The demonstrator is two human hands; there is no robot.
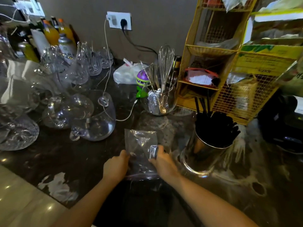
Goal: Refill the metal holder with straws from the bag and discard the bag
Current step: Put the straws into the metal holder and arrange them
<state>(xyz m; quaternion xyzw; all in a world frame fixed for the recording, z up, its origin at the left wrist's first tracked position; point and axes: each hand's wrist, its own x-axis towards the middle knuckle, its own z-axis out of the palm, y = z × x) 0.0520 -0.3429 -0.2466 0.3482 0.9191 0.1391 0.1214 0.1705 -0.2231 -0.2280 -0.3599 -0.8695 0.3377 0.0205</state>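
Note:
A clear, empty-looking plastic bag (140,145) lies flat on the dark marble counter (65,161). My left hand (115,167) grips its left edge and my right hand (162,163) pinches a fold on its right side. Just right of my right hand stands the shiny metal holder (202,154), packed with black straws (215,128) that fan out above its rim.
Many clear glasses and bowls (98,117) crowd the left of the counter. A glass bowl with a whisk and utensils (159,100) stands behind the bag. A yellow wire rack (218,76) rises at the right. A white charging cable (129,113) trails across the counter.

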